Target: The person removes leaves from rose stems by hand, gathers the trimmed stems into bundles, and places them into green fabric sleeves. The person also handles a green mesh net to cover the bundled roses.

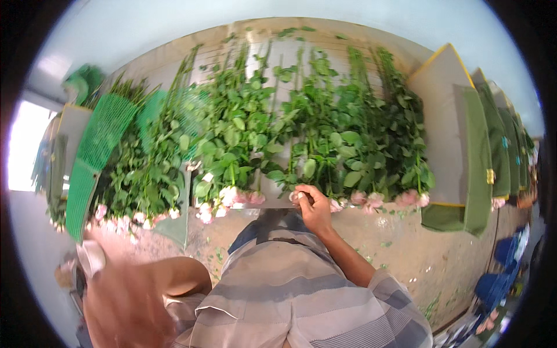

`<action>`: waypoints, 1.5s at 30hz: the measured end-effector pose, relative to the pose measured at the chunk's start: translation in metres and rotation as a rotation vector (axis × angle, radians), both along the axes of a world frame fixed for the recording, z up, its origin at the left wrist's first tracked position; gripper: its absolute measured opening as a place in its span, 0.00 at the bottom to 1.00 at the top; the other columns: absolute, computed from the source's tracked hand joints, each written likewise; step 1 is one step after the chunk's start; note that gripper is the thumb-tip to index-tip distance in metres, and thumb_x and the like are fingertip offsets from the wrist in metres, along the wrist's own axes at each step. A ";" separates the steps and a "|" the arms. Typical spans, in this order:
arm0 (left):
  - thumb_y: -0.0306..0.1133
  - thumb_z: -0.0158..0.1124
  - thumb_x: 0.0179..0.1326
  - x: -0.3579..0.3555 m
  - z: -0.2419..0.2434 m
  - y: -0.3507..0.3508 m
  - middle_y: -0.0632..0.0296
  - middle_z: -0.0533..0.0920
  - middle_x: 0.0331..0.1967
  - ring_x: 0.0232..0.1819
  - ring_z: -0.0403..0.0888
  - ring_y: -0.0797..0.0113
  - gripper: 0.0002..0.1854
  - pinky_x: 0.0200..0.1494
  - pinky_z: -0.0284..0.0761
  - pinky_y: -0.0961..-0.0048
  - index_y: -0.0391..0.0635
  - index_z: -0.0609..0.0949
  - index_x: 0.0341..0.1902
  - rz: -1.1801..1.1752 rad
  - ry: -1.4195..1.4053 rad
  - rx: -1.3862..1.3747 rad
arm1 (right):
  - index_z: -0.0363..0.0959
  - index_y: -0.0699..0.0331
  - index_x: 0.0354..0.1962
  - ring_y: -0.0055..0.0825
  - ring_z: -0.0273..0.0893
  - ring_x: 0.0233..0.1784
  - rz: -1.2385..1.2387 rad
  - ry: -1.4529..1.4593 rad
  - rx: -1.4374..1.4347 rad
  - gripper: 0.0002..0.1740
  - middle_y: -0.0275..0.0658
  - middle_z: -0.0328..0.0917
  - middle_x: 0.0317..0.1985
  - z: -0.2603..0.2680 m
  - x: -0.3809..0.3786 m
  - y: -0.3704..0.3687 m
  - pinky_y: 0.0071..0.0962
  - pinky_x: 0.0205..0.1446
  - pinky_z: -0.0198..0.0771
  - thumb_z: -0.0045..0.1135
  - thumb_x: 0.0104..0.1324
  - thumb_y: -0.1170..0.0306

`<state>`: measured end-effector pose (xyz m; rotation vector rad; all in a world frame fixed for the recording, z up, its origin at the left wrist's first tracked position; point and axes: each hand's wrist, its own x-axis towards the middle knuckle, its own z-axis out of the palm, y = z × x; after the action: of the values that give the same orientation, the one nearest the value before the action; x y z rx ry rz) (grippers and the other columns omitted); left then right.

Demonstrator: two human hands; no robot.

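Note:
My right hand [317,212] is at the table's near edge, thumb and fingers pinched on the head of a pale pink rose [294,197]. That rose's leafy stem runs away from me among other stems. To its left lies a bunch of pink roses [230,196], blooms towards me. More rose heads [367,200] line the edge on the right, below dense green foliage [348,143]. Raised close to the camera at lower left, my left hand [130,300] is large and badly blurred; its fingers and anything in them cannot be made out.
Green mesh sheets [102,135] stand and lie among the roses at left. Grey boards with yellow edging [439,130] and green fabric flaps [476,161] stand at right. Cut leaves litter the concrete floor [391,256]. Blue objects [494,282] are at far right.

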<state>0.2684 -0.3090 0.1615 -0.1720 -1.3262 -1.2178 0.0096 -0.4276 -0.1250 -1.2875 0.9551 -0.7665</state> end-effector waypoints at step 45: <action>0.29 0.57 0.59 -0.025 -0.318 -0.112 0.42 0.80 0.47 0.49 0.79 0.46 0.20 0.53 0.73 0.59 0.38 0.75 0.56 1.074 -1.076 1.068 | 0.69 0.65 0.50 0.27 0.76 0.27 -0.261 0.161 0.523 0.13 0.41 0.78 0.34 -0.055 0.149 -0.092 0.29 0.31 0.72 0.42 0.74 0.69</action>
<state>0.2436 -0.4212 -0.1562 1.9191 -1.0788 -0.8429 0.1582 -0.5195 -0.1803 -0.7824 1.3669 -0.5603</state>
